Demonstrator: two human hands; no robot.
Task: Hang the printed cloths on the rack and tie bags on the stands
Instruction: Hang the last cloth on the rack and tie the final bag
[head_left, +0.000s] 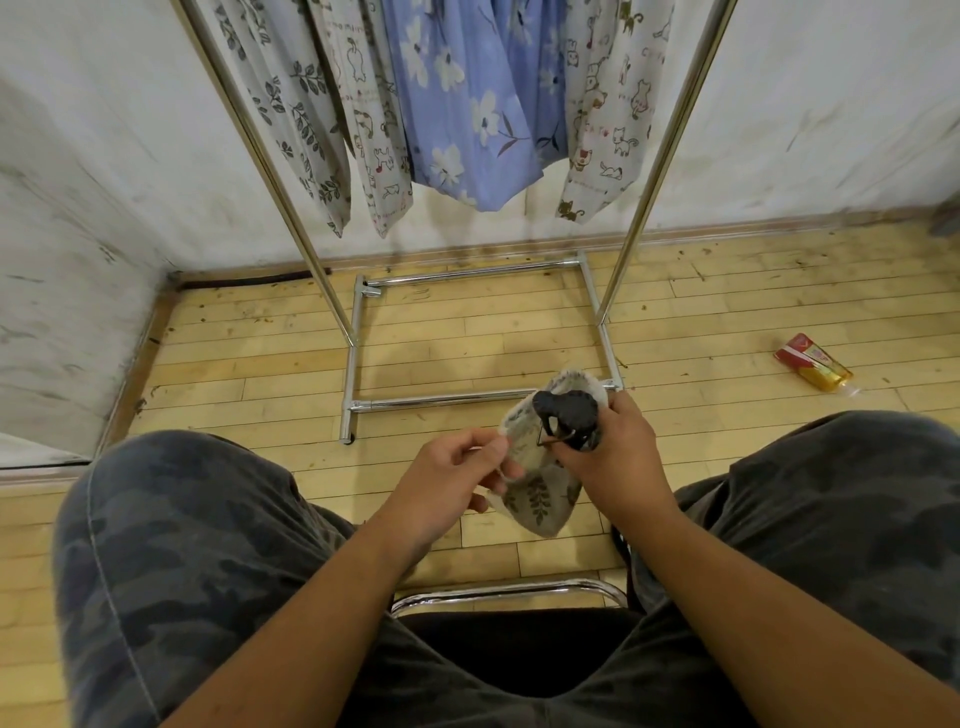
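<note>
**Near the rack's front bar: bag pinched on the left, stand clamped on the right**

Just on the near side of the rack (467, 401), over the right end of its front base bar, the bag (537, 493) is held in the air between both hands. Its long axis runs from the rack back toward the person. The far end is tucked behind the black stand (566, 413), and the near, leaf-printed end hangs free.

The right hand (615, 452), on the side of the rack's right upright, has its grip clamped round the stand and holds it against the bag's far half. The left hand (457, 478), on the side of the left upright, has thumb and forefinger together in a pinch on the bag's edge. Whether a string sits in that pinch is too small to tell.

The tie looks to turn on this layout. The stand lies across the bag's far end, up and to the right of the left grip. Whatever the left grip holds would have to travel that way, toward the rack. The left hand is nearer the loose edge and seems the working one, with the right as anchor.

Printed cloths (457, 104) already hang from the rack's top. A red-and-gold packet (813, 362) lies on the floor well right of its base.
</note>
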